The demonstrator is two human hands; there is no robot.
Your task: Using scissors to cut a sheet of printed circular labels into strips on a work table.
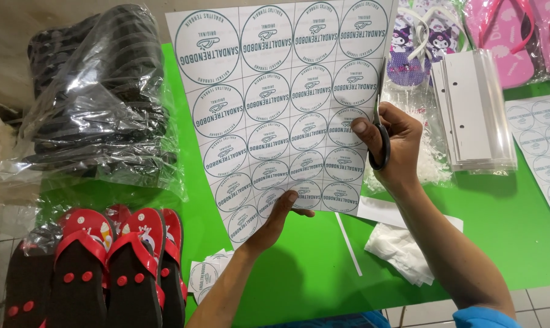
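Near the desk's front edge, small cut label squares (203, 274) lie loose by the red-strapped sandals (114, 267). Above them the left hand (277, 220) pinches the bottom of a white sheet of round labels (281, 103), held up over the green desk (299, 267). At the sheet's right side the right hand (389, 141) grips scissors (381, 136). With only one corner pinched, the sheet may sag or twist, and the blades could cut into a printed circle.

Sticker sheet (281, 103) is smooth white paper, slightly glossy. Scissors (381, 136) have black plastic handles and metal blades. Desk (311, 267) is matt green; upper-left black sandals (93, 91) sit in crinkly shiny plastic.
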